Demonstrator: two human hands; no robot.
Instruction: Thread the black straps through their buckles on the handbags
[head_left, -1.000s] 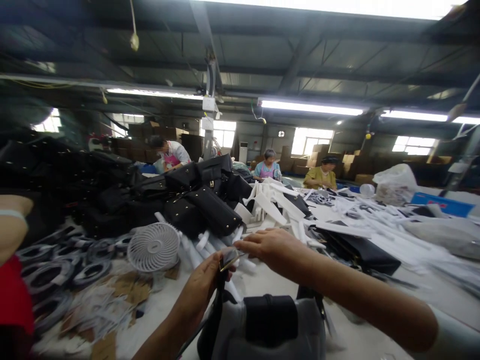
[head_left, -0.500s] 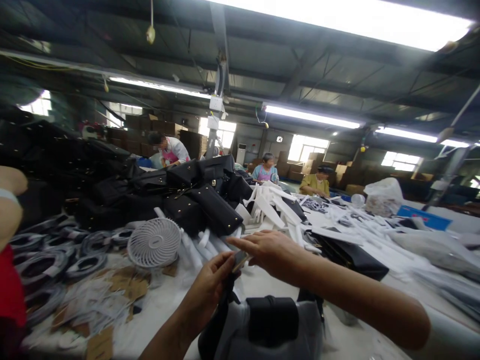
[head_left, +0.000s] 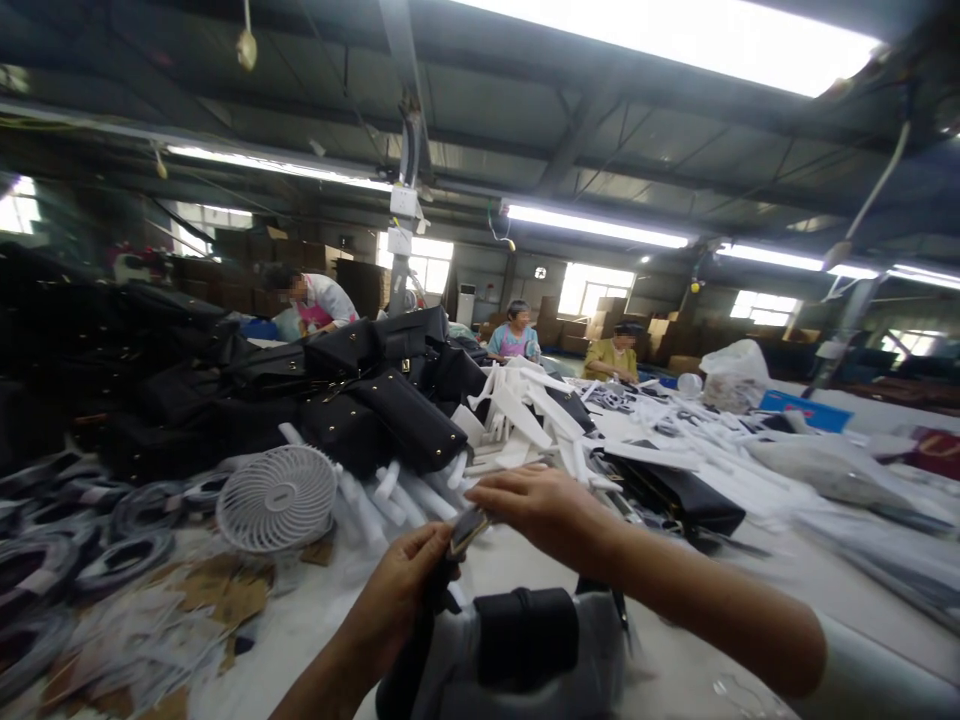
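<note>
My left hand (head_left: 409, 578) is closed, pinching a small dark flat piece with a pale shiny edge (head_left: 468, 532) between thumb and fingers. Black strap-like material hangs below that grip. From the other side my right hand (head_left: 551, 512) closes on the far end of the same piece, palm down; its thumb is hidden. Beneath both hands a black handbag (head_left: 528, 632) stands at the table's front, its body partly wrapped in whitish translucent covering. Whether the piece is joined to the bag, I cannot tell.
A white round fan (head_left: 276, 498) stands left of my hands, beside coiled grey bundles (head_left: 124, 562) and card scraps (head_left: 217, 590). Behind lie piled black bags (head_left: 405, 420) and white strips (head_left: 525, 410). Another black bag (head_left: 679, 490) lies right. Several people work farther back.
The view has turned slightly right, so the surroundings sit further left. The small dark piece between my hands now shows more of its face. Both hands stay on it.
</note>
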